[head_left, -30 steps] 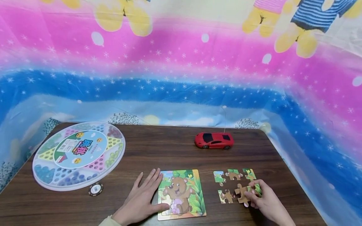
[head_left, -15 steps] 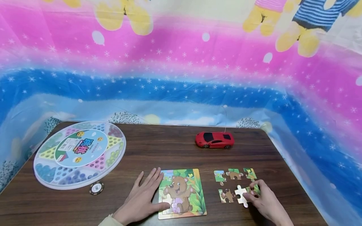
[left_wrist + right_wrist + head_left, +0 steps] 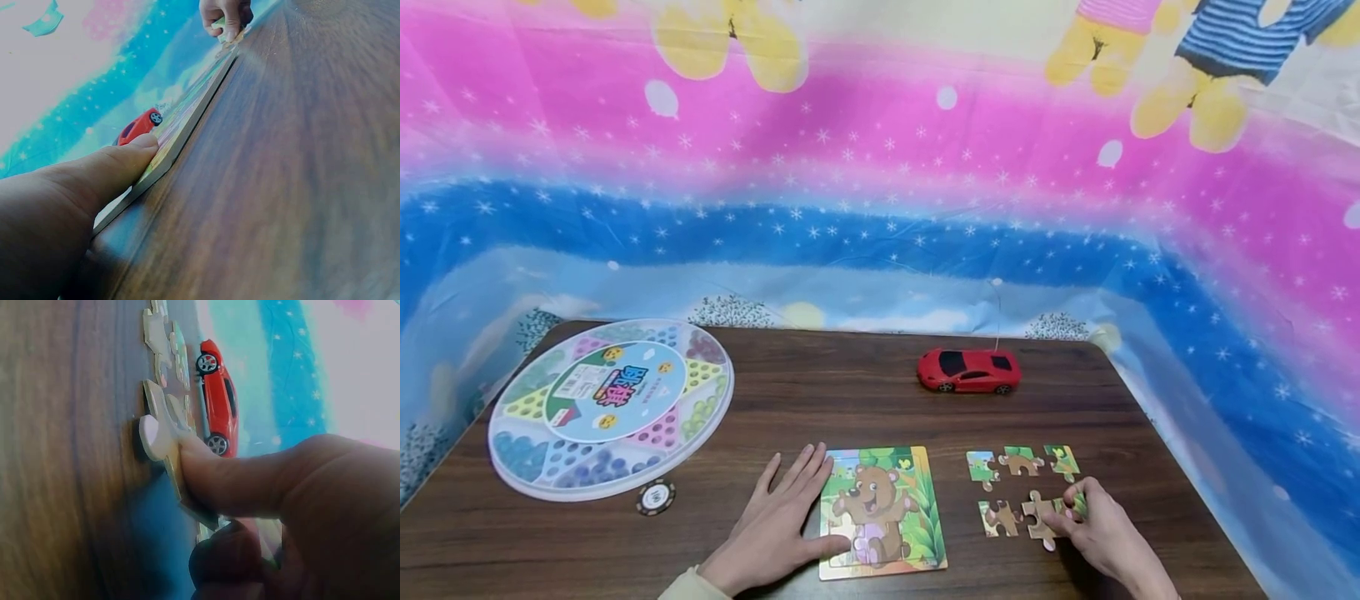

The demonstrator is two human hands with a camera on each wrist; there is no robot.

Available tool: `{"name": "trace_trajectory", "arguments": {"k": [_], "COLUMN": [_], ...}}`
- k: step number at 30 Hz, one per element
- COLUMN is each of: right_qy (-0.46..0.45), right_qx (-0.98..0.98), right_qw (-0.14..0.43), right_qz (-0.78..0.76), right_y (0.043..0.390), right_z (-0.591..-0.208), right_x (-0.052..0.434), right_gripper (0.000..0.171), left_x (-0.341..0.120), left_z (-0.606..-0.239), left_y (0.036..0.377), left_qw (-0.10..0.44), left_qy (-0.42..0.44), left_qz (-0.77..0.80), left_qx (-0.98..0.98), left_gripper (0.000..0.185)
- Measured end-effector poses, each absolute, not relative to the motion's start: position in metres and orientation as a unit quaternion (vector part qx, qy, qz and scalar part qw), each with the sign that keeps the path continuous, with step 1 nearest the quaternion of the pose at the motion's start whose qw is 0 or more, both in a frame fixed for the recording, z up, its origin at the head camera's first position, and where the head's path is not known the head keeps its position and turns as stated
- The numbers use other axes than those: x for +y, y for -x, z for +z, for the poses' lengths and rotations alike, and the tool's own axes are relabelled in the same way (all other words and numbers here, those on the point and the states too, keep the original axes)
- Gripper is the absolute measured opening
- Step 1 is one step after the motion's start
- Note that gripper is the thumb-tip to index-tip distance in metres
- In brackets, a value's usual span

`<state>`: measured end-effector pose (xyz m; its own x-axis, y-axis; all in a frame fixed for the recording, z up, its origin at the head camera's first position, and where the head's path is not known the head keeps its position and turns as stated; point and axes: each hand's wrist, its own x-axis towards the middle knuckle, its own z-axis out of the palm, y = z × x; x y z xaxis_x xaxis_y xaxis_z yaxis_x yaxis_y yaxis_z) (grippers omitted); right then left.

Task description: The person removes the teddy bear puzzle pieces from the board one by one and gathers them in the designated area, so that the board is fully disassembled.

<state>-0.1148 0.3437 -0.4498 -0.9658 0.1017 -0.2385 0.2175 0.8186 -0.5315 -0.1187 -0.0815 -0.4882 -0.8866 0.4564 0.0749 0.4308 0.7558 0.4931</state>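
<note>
A bear picture puzzle board lies near the table's front edge. My left hand rests flat beside it, fingers straight, with the thumb pressing the board's near left corner. Right of the board lie several loose puzzle pieces. My right hand pinches one brown piece by its edge between thumb and fingers, low on the wood. In the right wrist view the thumb lies over that piece. Another loose piece sits just left of it.
A red toy car stands behind the pieces. A round transparent game box with coloured marbles occupies the table's left side, with a poker chip in front of it. A colourful cloth hangs around the table's back and right edges.
The piece in my right hand tipped up and showed its pale side half a second ago; now its brown picture side shows again. My left hand and the board stayed put.
</note>
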Motion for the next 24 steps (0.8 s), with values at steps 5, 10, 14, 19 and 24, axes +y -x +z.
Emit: {"name": "trace_trajectory", "arguments": {"k": [5, 10, 14, 19, 24], "right_qy": [-0.066, -0.079, -0.095, -0.109, -0.095], "right_qx": [0.934, 0.926, 0.935, 0.935, 0.917], "right_qw": [0.116, 0.122, 0.111, 0.107, 0.124], "right_qz": [-0.331, -0.347, -0.323, -0.319, -0.367], "right_y": [0.12, 0.124, 0.127, 0.129, 0.12], "right_z": [-0.45, -0.453, -0.455, -0.456, -0.452], "right_x": [0.352, 0.356, 0.353, 0.347, 0.353], "right_gripper": [0.043, 0.05, 0.057, 0.059, 0.047], "left_x": [-0.082, -0.082, -0.081, -0.083, -0.083], "left_z": [-0.487, -0.487, -0.488, -0.488, -0.487], "left_y": [0.12, 0.119, 0.119, 0.118, 0.117], "left_qw": [0.023, 0.023, 0.021, 0.023, 0.026], "left_qy": [-0.237, -0.235, -0.237, -0.235, -0.237], "left_qz": [0.255, 0.25, 0.251, 0.248, 0.248], "left_qx": [0.937, 0.939, 0.938, 0.94, 0.939], "left_gripper": [0.101, 0.101, 0.102, 0.102, 0.102]}}
